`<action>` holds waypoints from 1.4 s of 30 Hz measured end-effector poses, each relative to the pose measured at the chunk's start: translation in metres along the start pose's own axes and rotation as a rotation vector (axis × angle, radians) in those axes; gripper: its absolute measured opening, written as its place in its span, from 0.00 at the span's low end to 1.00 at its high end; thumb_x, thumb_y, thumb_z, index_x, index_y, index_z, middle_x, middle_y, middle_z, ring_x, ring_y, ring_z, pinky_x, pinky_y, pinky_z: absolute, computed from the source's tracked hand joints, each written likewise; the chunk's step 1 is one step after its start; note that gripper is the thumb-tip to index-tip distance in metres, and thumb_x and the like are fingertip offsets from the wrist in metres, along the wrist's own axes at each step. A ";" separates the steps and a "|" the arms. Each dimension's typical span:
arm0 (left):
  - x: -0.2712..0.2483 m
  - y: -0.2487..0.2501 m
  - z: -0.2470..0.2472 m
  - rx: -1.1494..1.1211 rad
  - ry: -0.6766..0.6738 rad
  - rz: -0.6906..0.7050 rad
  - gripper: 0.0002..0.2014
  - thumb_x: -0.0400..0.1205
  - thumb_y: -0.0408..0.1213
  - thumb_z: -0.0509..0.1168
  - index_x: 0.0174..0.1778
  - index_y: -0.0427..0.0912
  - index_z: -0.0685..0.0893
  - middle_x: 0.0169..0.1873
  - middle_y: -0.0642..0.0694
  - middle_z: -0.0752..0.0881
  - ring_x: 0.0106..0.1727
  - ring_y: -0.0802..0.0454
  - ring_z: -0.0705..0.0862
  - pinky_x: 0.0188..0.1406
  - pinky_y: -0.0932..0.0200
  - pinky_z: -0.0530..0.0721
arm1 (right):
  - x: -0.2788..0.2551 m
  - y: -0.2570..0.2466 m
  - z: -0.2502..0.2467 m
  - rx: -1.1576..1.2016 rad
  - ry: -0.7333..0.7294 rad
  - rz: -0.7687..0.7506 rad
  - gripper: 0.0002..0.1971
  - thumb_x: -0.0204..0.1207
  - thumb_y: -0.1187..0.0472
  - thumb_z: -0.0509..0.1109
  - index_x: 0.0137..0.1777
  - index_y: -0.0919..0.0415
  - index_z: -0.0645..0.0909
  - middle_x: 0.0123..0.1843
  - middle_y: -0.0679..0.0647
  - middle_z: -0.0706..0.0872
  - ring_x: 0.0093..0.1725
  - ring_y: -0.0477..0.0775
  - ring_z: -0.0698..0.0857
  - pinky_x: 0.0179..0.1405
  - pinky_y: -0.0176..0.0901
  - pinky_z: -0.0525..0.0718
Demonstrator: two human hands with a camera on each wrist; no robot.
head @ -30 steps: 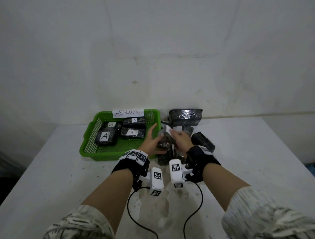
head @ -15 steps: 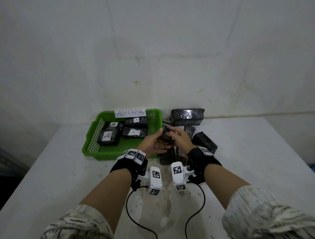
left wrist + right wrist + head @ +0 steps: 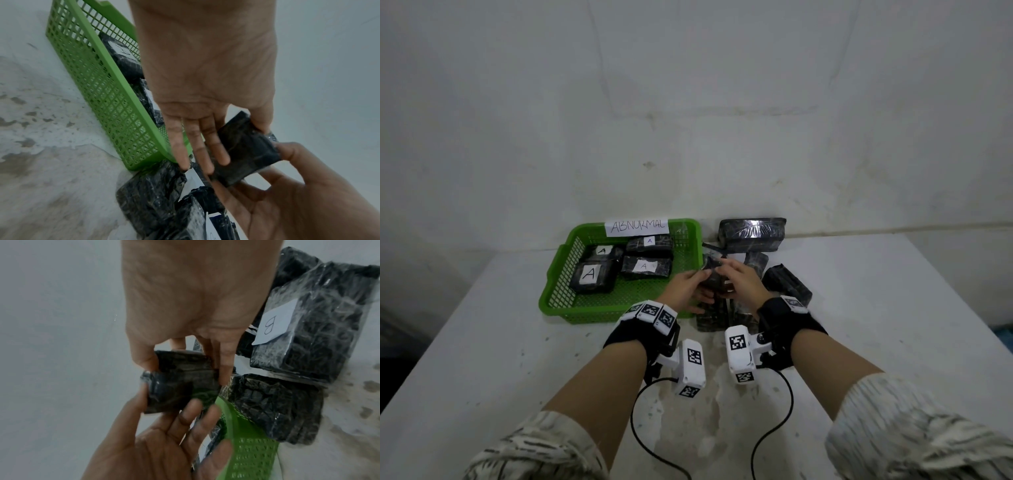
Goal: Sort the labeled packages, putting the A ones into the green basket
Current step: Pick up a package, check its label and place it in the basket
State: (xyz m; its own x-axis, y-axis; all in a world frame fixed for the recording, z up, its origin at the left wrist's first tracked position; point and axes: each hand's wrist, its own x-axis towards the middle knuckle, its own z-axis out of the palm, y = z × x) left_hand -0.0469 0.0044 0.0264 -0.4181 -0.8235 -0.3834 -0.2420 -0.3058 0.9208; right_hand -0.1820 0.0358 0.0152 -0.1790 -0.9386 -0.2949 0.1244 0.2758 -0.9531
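Black plastic wrap covers the small package (image 3: 710,274) that both hands hold up between them, just off the right end of the green basket (image 3: 558,294) and above the pile on the table (image 3: 482,342). The left hand (image 3: 685,289) takes it from the basket side: in the left wrist view its thumb (image 3: 260,120) presses one edge while the fingers (image 3: 218,146) lie nearly straight along the opposite face, so the package (image 3: 246,151) is pinched between them. The right hand (image 3: 739,282) takes the other end, thumb (image 3: 144,356) on one side and fingers (image 3: 224,363) curled down the other, pinching the package (image 3: 180,386). No label shows on the faces that can be seen, so its letter cannot be told.

Directly below and beside the hands lie more black wrapped packages; one (image 3: 312,331) carries a white label marked B, seen in the right wrist view. Another bundle (image 3: 787,284) rests tilted to the right of the right hand, and a larger one (image 3: 751,233) stands against the wall behind the pile.

The green basket sits left of the pile and bears a paper sign (image 3: 637,226) reading ABNORMAL on its far rim. Inside it lie four packages with white A labels: one large at the near left (image 3: 592,277), one behind it (image 3: 602,251), and two on the right (image 3: 647,267) (image 3: 650,244).

Each wrist wears a black band with white marker blocks and a cabled camera.
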 end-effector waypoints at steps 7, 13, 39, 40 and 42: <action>0.000 -0.005 -0.012 0.103 0.057 0.178 0.13 0.84 0.41 0.61 0.33 0.44 0.74 0.31 0.50 0.75 0.34 0.55 0.73 0.34 0.63 0.70 | 0.003 0.001 -0.003 0.038 0.024 0.182 0.24 0.76 0.38 0.61 0.58 0.56 0.82 0.49 0.62 0.85 0.38 0.57 0.85 0.21 0.37 0.78; -0.003 0.000 -0.005 -0.165 0.006 0.076 0.15 0.79 0.27 0.66 0.54 0.42 0.66 0.47 0.41 0.81 0.41 0.49 0.83 0.24 0.61 0.86 | -0.001 0.004 -0.002 -0.159 0.030 0.156 0.19 0.87 0.48 0.50 0.60 0.57 0.80 0.56 0.64 0.86 0.45 0.55 0.87 0.38 0.42 0.86; 0.010 -0.006 -0.008 0.040 0.282 0.082 0.20 0.82 0.31 0.63 0.68 0.41 0.66 0.57 0.32 0.81 0.49 0.40 0.83 0.46 0.49 0.83 | -0.008 -0.004 0.011 -0.209 -0.177 -0.038 0.24 0.80 0.65 0.67 0.76 0.59 0.70 0.62 0.57 0.82 0.54 0.52 0.82 0.39 0.34 0.81; 0.010 -0.007 -0.008 0.042 0.295 0.103 0.19 0.80 0.29 0.64 0.63 0.42 0.66 0.52 0.33 0.80 0.44 0.42 0.82 0.40 0.51 0.83 | -0.006 -0.003 0.011 -0.240 -0.153 -0.082 0.29 0.78 0.67 0.70 0.78 0.60 0.67 0.65 0.58 0.81 0.59 0.52 0.81 0.48 0.34 0.82; 0.007 -0.006 -0.009 0.113 0.306 0.139 0.13 0.80 0.27 0.63 0.56 0.43 0.69 0.48 0.35 0.77 0.38 0.49 0.79 0.31 0.59 0.79 | -0.004 0.002 0.009 -0.331 -0.102 -0.172 0.42 0.73 0.65 0.76 0.83 0.62 0.55 0.78 0.60 0.70 0.74 0.55 0.72 0.71 0.43 0.74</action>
State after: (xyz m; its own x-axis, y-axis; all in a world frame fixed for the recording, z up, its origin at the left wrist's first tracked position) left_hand -0.0405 -0.0035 0.0193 -0.1766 -0.9636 -0.2006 -0.3036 -0.1405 0.9424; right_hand -0.1723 0.0383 0.0151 -0.0695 -0.9883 -0.1361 -0.2239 0.1484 -0.9633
